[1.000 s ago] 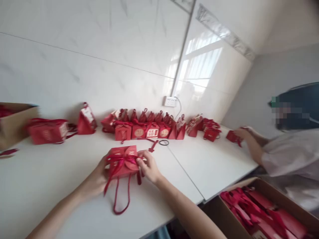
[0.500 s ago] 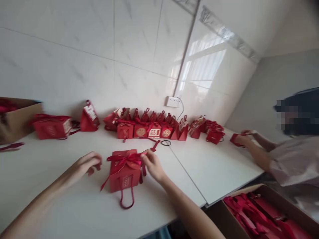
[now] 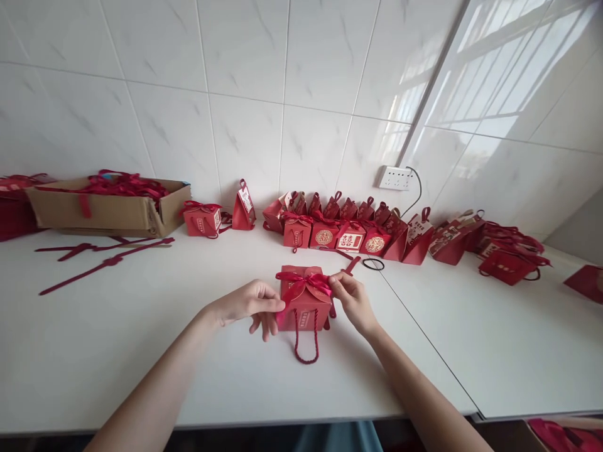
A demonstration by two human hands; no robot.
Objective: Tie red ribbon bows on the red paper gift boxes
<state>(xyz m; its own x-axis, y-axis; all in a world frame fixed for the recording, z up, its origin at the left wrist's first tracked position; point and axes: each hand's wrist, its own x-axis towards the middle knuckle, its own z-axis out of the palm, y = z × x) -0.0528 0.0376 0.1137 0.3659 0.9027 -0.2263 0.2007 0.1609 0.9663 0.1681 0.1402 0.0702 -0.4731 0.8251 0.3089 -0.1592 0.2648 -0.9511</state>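
Observation:
A red gift box (image 3: 301,314) stands upright on the white table, with a satin ribbon bow (image 3: 305,285) tied across its top. A twisted cord handle (image 3: 307,360) hangs down its front onto the table. At the box's left side, my left hand (image 3: 249,306) pinches a ribbon tail between thumb and forefinger, the other fingers hanging loose. Over on the right, my right hand (image 3: 352,299) has thumb and fingers closed on the bow's right loop. Behind that hand, part of a dark red ribbon strip (image 3: 351,265) shows on the table.
Finished-looking red boxes (image 3: 325,237) line the wall. A cardboard box (image 3: 103,210) of ribbons stands back left, loose ribbon strips (image 3: 106,265) before it. A black ring (image 3: 374,264) lies near the table seam. A socket strip (image 3: 396,178) is on the wall.
My left hand has moved right to the box and taken the ribbon tail. My right hand still grips the bow. The view has swung left, so the co-worker is out of sight.

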